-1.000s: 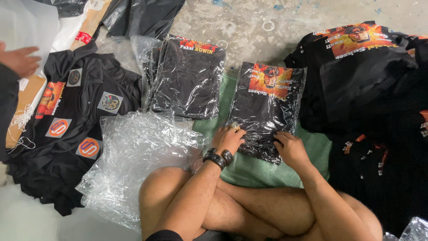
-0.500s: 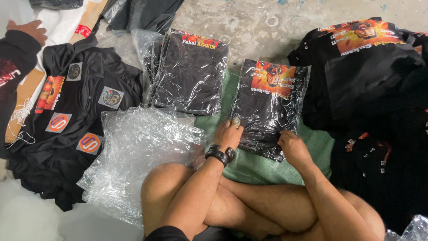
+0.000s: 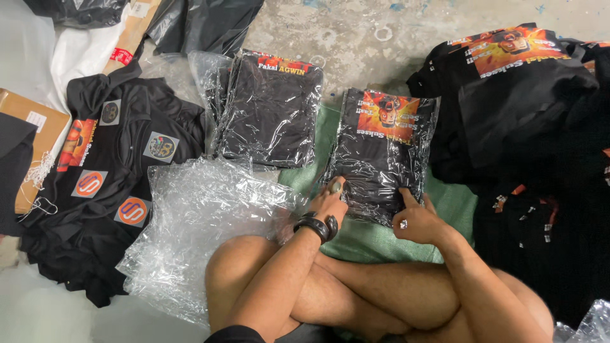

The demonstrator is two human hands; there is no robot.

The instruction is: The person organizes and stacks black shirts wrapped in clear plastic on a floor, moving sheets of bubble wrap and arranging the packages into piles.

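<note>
The person is sitting cross-legged on the grey concrete floor (image 3: 356,38), and both hands are working at the near edge of a black folded shirt sealed in a clear plastic bag (image 3: 384,149), which is lying flat on a green woven mat (image 3: 454,206) directly in front of the knees. The left hand (image 3: 329,204) is resting on the bag's near left corner with the fingers curled and pressing down on the plastic; a black wristband (image 3: 316,227) is sitting on that wrist. The right hand (image 3: 414,219) is pinching the bag's near right edge, with the thumb lying on top of the film and the remaining fingers tucked beneath it. The bagged shirt is showing an orange and red printed panel at its far end. Just beside it on the left, a second bagged stack of black shirts (image 3: 272,114) is lying on the floor, apart from both hands. A loose pile of crumpled clear plastic bags (image 3: 197,222) is spreading beside the left knee. Further left, an unbagged black shirt with round and square sewn patches (image 3: 121,171) is lying open over more black cloth. On the right, a heap of black shirts with orange prints (image 3: 508,82) is filling the floor beside the mat.
</note>
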